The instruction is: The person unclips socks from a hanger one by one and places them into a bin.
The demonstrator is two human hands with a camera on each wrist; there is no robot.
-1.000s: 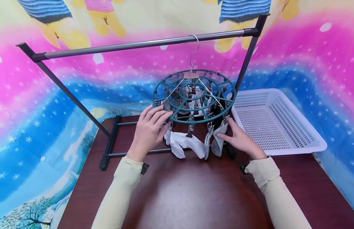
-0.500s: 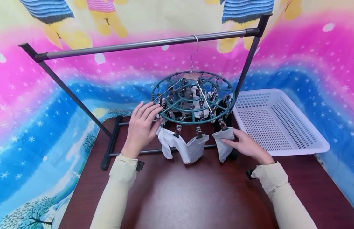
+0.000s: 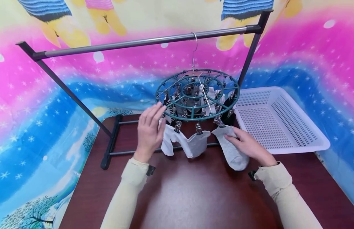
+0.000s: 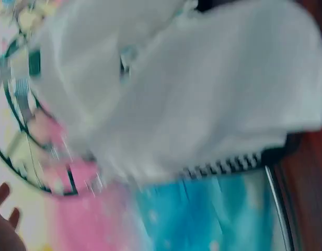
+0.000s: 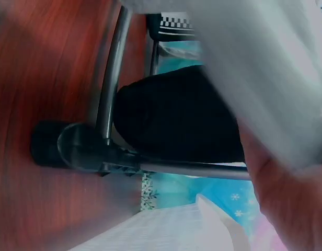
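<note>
A green round clip hanger (image 3: 192,118) hangs from the bar, with socks clipped around it. My right hand (image 3: 249,146) pinches a light grey sock (image 3: 235,159) between thumb and fingers, just below the clip at its cuff. My left hand (image 3: 149,132) is raised at the hanger's left rim, its fingers straight, beside a white sock (image 3: 166,144). In the left wrist view, that hand's fingertips (image 4: 14,217) show at the edge, apart from the blurred pale socks (image 4: 203,94). A black sock (image 5: 176,115) hangs behind the grey one in the right wrist view.
A grey metal rack (image 3: 142,41) stands on the dark red table (image 3: 188,194), its crossbars low behind the socks. At the right sits a white perforated basket (image 3: 297,150). Patterned cloth (image 3: 93,70) covers the back and sides.
The hanger has turned and swung, bringing the grey sock to the front right, where more of its length shows. My right hand has moved right and down; my left hand has shifted slightly right.
</note>
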